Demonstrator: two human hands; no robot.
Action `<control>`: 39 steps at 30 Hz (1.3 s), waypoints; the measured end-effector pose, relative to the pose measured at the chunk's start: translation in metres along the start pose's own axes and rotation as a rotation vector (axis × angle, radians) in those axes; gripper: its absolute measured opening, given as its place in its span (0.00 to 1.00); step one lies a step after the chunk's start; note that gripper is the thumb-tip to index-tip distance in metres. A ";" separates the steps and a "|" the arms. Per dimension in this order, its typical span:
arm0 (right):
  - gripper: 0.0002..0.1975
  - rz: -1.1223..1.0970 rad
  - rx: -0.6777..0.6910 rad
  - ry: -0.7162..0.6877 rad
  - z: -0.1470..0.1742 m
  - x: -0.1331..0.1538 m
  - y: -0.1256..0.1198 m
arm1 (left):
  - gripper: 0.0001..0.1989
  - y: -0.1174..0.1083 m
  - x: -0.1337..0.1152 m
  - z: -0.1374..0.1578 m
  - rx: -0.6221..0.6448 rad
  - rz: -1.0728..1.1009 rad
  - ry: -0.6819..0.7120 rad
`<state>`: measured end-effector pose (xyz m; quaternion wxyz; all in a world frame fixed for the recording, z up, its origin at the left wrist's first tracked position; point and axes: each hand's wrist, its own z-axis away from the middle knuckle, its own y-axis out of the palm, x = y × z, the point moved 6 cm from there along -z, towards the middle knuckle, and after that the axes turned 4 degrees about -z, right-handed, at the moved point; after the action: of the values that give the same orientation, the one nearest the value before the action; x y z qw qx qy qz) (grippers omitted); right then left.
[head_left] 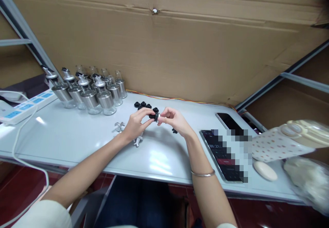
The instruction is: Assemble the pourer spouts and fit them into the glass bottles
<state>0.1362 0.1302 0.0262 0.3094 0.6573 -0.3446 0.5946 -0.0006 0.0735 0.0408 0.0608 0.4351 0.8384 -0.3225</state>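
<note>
Above the middle of the white table, my left hand (134, 123) pinches a black ribbed stopper (152, 116) between thumb and fingers. My right hand (176, 120) is closed on a small silvery piece (158, 117) at the stopper's right end; the fingers partly cover it. The two pieces meet, but whether they are joined I cannot tell. Several more black stoppers (143, 104) lie just behind my hands. Silver spout pieces (119, 127) rest by my left wrist, partly hidden. Some small black parts (174, 130) lie under my right hand.
Several glass bottles with steel sleeves and pourer tops (106, 99) stand at the left, bottles without tops (120, 85) behind them. A power strip (31, 106) is far left. Two phones (222, 156), a white oval object (265, 171) and bags lie right. Cardboard (180, 50) walls the back.
</note>
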 end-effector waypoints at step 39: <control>0.12 0.245 -0.042 -0.061 0.011 0.003 0.004 | 0.20 0.013 0.015 0.005 0.129 0.308 -0.404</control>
<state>0.1392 0.1182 0.0277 0.2377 0.6214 -0.4439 0.6002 -0.0006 0.0863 0.0245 0.2473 0.4872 0.7110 -0.4427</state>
